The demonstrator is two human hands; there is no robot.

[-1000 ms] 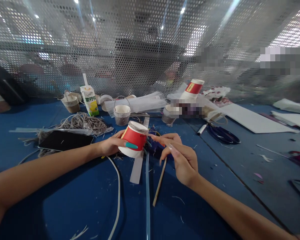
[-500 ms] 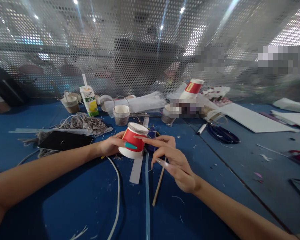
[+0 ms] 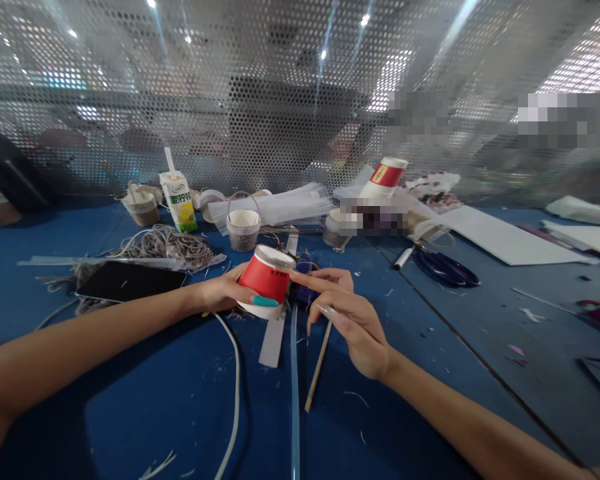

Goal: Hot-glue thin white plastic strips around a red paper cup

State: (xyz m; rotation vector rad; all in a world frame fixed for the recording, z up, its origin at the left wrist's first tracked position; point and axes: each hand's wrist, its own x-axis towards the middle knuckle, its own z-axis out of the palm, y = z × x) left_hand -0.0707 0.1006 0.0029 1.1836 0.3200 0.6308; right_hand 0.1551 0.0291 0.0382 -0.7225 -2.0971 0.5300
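My left hand (image 3: 224, 288) is closed round a red and white paper cup (image 3: 266, 280), its thumb with a long turquoise nail lying across the red side. The cup is tilted, with its narrower end up and a greyish band round that end. My right hand (image 3: 354, 320) has its fingers apart, and the index fingertip is at the cup's upper right side. Whether a thin thread runs between that finger and the cup I cannot make out. Below the hands lie a white strip (image 3: 271, 345), a wooden stick (image 3: 318, 370) and a clear flat tube (image 3: 295, 400).
Behind the cup stand a small bucket-like cup with a handle (image 3: 243, 230) and a drink carton (image 3: 179, 200). Left lie a phone (image 3: 130, 281) and tangled grey cord (image 3: 167, 247). Right are a marker (image 3: 403, 258), dark blue scissors (image 3: 445, 267) and a white board (image 3: 510, 237).
The cup has turned in my left hand, so small dark print now shows near its upper right. My right index finger has drawn back from the red front to the cup's right edge.
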